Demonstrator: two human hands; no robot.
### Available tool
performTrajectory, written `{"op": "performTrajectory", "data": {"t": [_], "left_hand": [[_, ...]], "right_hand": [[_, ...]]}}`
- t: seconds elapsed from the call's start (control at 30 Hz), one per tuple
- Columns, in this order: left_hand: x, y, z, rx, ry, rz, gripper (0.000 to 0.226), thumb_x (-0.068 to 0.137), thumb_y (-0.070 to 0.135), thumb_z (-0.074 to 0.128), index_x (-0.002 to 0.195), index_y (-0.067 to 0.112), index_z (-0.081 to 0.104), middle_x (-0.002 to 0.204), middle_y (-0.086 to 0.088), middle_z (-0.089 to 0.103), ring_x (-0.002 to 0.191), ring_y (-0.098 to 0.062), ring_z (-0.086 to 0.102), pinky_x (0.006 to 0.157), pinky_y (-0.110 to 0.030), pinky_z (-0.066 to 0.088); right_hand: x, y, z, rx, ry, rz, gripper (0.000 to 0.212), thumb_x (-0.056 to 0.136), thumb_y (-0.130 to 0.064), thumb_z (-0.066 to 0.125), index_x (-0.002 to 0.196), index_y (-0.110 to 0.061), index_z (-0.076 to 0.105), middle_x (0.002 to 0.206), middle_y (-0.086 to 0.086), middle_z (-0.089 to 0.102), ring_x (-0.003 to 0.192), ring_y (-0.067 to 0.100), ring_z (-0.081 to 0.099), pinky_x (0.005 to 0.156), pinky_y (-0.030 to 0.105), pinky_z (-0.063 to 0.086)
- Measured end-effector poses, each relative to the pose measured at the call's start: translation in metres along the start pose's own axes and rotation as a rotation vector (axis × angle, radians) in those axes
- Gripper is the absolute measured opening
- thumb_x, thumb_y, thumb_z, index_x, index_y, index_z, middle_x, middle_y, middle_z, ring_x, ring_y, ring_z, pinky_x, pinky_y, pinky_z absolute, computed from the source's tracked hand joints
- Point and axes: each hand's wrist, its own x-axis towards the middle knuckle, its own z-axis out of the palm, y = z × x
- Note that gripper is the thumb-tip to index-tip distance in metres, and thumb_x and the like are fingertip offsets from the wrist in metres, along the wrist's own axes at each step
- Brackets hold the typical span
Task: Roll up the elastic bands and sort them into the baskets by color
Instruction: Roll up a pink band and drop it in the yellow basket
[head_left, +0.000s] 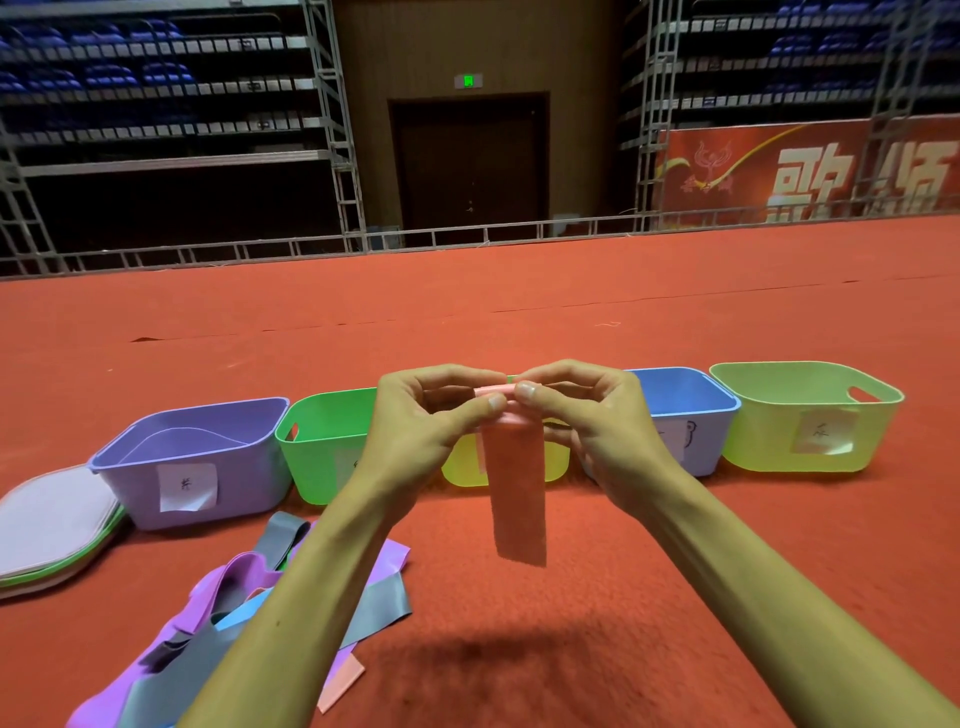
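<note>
Red carpet (675, 312) is covering the floor, with dark seating racks (156, 78), a closed door (470, 166) and a red banner (805, 171) standing behind it. Five baskets are sitting in a row across the carpet: a purple basket (249, 467), a green basket (317, 457), a yellow basket (462, 470), a blue basket (685, 410) and a lime basket (769, 436). The raised hands are hiding most of the yellow one and part of the green and blue ones. A stack of flat pads (52, 519) is lying left of the purple basket, and a loose pile of bands (223, 597), purple, grey, blue and pink, is lying near the left forearm.

The left hand (415, 415) and right hand (587, 415) are meeting in the air, their fingers (483, 408) curled and pinching the rolled top of a pink band (519, 499), whose flat tail is hanging straight down above the carpet.

A curved purple shape is showing inside the purple basket; I cannot tell what it is, nor what the other baskets are holding.
</note>
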Motion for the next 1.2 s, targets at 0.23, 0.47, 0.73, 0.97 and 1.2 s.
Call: {"op": "performTrajectory", "data": {"t": [0.23,0.47,0.73,0.97,1.2], "left_hand": [[0.0,-0.0009,-0.0017,-0.032,-0.06,-0.126,0.027,0.078,0.032,0.082,0.091,0.008,0.08,0.093,-0.015,0.078,0.084,-0.02,0.07,0.075,-0.033,0.057],[0.0,-0.0043,0.0003,-0.007,-0.018,-0.048,0.029,0.079,0.02,0.079,0.099,-0.001,0.078,0.095,-0.018,0.078,0.086,-0.022,0.071,0.077,-0.037,0.058],[-0.0009,-0.0016,-0.0005,0.006,-0.013,0.006,0.016,0.087,-0.001,0.073,0.101,0.002,0.079,0.094,-0.015,0.079,0.084,-0.015,0.071,0.072,-0.026,0.055],[-0.0009,-0.0001,-0.0004,-0.079,-0.051,-0.084,0.026,0.078,0.019,0.082,0.099,0.004,0.08,0.099,-0.014,0.079,0.092,-0.02,0.073,0.08,-0.032,0.059],[-0.0003,-0.0002,0.0003,-0.03,-0.005,-0.061,0.012,0.088,0.008,0.075,0.098,0.004,0.08,0.096,-0.017,0.079,0.09,-0.023,0.073,0.085,-0.044,0.056]], "right_hand": [[-0.002,-0.0009,0.0006,0.087,-0.015,-0.041,0.021,0.078,-0.006,0.078,0.097,0.002,0.074,0.096,0.026,0.076,0.089,0.033,0.075,0.084,0.04,0.061],[-0.0004,0.0024,-0.0019,0.039,-0.006,-0.043,0.014,0.083,0.003,0.077,0.095,-0.004,0.076,0.099,0.029,0.074,0.092,0.033,0.073,0.09,0.047,0.058],[-0.0008,0.0024,0.002,-0.055,0.043,-0.049,0.019,0.088,-0.014,0.079,0.096,0.002,0.074,0.098,0.026,0.075,0.095,0.037,0.075,0.083,0.053,0.063],[-0.0032,0.0031,0.0007,0.011,0.032,-0.095,0.016,0.085,-0.003,0.077,0.1,0.001,0.075,0.098,0.023,0.077,0.1,0.045,0.072,0.088,0.051,0.061],[-0.0035,0.0035,-0.0003,0.038,0.001,-0.12,0.018,0.083,0.006,0.077,0.099,-0.003,0.075,0.092,0.019,0.077,0.087,0.028,0.074,0.084,0.039,0.061]]}}
